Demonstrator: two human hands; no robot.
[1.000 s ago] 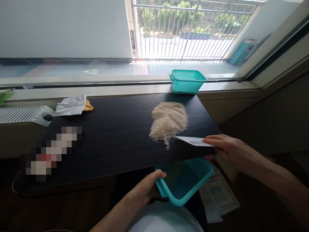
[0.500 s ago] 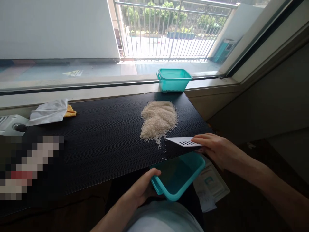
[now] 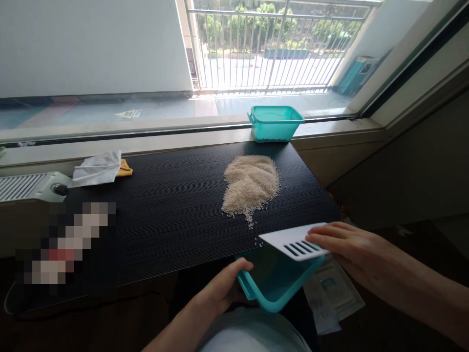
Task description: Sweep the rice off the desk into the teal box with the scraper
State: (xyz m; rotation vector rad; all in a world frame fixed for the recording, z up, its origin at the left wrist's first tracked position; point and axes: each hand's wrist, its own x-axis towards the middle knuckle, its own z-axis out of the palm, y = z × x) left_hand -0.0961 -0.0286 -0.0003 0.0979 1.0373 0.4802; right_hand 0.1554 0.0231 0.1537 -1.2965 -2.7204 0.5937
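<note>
Under the table (image 3: 164, 230) edge a teal bin (image 3: 278, 288) is clasped by the left hand (image 3: 220, 293), and a scraper (image 3: 293, 241) is held over it by the right hand (image 3: 351, 249). Rice (image 3: 251, 183) piled at 12 o'clock is judged to need drawing toward 6.

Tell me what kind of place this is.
Probably a room at a large window: a black table along the sill, a radiator beside it, and a balcony railing outside.
</note>
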